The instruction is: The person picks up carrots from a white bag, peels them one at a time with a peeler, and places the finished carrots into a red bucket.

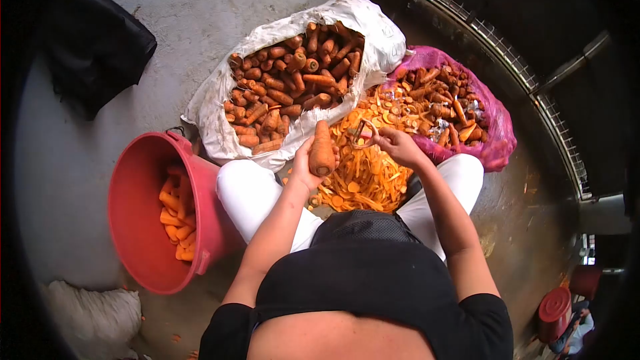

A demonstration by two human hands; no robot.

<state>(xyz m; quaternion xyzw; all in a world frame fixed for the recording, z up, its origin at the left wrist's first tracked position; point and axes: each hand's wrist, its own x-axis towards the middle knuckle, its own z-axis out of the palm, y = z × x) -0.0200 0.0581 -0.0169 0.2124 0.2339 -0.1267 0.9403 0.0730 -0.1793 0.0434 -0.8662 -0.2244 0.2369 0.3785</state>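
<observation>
My left hand point(305, 168) is closed around a thick, unpeeled carrot point(322, 152), which stands with its narrow end pointing away from me. In my right hand point(402, 147) is a peeler point(362, 135), gripped by its handle, with its head just right of the carrot and apart from it. Below both hands, between my knees, lies a heap of orange carrot peelings point(365, 173) mixed with cut round slices. Ahead of my left hand, a white sack point(220, 87) gapes around many unpeeled carrots point(283, 83).
At left stands a red bucket point(127, 227) with peeled carrots point(177, 213) inside. A pink mesh sack point(501, 137) of carrot pieces lies ahead right. Dark cloth point(100, 47) is at upper left, a pale sack point(97, 317) at lower left. A person point(579, 330) appears far right beside a red lidded container point(555, 307).
</observation>
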